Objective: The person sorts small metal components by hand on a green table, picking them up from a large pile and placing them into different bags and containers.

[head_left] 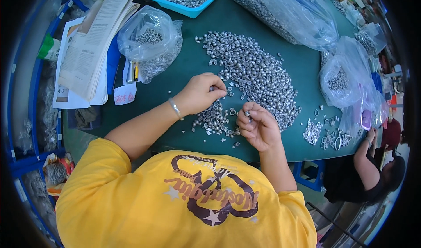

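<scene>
Currently the right hand [259,126] holds one small metal piece [247,114] in a narrow grip between thumb and fingertips, raised just above the near edge of the worktop [184,72]. The left hand [202,92] pinches a second small piece [212,89] in a closed fingertip grip, at the left margin of the large heap of metal pieces [254,74].

Risk assessment: each piece is small, smooth and rounded, so a loose pinch could let it slip and fall back among the sorted cluster [215,118] lying between the two hands, or roll off the near edge. The left forearm passes close to that cluster; a sweep of the wrist could scatter it into the main heap.

Appearance of the pieces: silver-grey, dull-shiny, shell-like and hollow on one side as far as can be told; finer detail is too small to make out.

Surroundings: a clear bag of similar parts [151,42] lies to the left, beside a stack of papers [94,42]. A blue tray [173,2] sits at the far edge, and further clear bags [342,79] lie to the right. Another person [368,169] works at the right corner.
</scene>
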### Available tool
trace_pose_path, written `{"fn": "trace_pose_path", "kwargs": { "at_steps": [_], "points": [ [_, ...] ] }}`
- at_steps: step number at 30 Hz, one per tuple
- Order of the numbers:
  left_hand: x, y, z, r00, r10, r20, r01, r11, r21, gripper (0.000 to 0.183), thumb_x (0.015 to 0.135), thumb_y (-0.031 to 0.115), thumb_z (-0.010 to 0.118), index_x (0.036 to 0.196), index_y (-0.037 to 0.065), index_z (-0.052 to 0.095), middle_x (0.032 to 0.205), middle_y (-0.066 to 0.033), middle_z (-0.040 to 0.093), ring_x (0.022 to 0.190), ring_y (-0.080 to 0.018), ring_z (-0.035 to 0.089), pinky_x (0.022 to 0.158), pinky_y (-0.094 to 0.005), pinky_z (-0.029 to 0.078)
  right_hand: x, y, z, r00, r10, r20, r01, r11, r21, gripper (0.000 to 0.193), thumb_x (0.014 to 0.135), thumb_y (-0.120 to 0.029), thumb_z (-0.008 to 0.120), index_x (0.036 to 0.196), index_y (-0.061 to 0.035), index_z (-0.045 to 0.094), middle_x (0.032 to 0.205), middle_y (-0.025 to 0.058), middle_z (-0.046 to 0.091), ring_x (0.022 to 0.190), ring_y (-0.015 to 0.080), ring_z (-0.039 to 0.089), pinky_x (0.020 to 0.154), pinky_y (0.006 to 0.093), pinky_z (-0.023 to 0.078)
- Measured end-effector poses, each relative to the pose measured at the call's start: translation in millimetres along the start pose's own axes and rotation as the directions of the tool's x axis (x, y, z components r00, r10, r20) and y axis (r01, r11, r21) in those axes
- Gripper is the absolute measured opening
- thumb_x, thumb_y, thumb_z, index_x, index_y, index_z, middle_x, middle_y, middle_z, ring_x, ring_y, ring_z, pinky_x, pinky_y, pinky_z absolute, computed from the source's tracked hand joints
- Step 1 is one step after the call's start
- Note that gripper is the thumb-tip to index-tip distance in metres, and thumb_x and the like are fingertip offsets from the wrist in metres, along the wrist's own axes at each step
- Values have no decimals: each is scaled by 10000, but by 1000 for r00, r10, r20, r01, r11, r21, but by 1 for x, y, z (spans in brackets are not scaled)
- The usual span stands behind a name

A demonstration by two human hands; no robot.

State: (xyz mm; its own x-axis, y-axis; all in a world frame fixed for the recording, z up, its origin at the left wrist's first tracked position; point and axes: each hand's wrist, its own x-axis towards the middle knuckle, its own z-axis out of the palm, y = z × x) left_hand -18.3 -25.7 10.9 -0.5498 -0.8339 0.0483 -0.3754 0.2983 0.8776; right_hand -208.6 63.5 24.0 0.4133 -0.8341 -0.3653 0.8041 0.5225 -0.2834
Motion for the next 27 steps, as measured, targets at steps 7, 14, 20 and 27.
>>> {"fn": "trace_pose_path", "kwargs": {
  "at_steps": [7,14,20,27],
  "points": [
    [-25,17,-3,845,-293,448,509,183,-841,97,820,45,558,906,2,553,823,-89,600,664,-101,573,583,-180,469,3,0,-10,991,6,137,-15,998,63,158,796,27,428,938,4,495,806,142,518,561,131,439,425,203,341],
    [-36,-2,-27,902,-268,340,380,114,-918,158,815,29,475,937,-14,566,860,-97,589,746,-131,570,607,-204,462,11,0,5,909,-411,66,186,259,-948,51,773,-19,560,804,-5,598,637,18,541,521,93,484,469,204,385],
    [-3,5,-15,989,-141,-53,134,984,-121,113,724,100,651,804,20,650,684,-20,536,603,-111,516,565,-235,423,41,0,6,771,-449,451,28,-684,-729,61,725,-94,618,758,-43,618,668,103,533,619,289,552,553,351,455],
    [11,-6,4,980,183,74,-198,916,349,96,699,79,645,780,29,634,724,-105,540,685,-252,548,612,-336,446,33,-14,8,748,-542,382,156,-416,-896,35,710,-39,622,742,-26,612,657,105,530,600,277,542,545,342,439]
  ]
}}
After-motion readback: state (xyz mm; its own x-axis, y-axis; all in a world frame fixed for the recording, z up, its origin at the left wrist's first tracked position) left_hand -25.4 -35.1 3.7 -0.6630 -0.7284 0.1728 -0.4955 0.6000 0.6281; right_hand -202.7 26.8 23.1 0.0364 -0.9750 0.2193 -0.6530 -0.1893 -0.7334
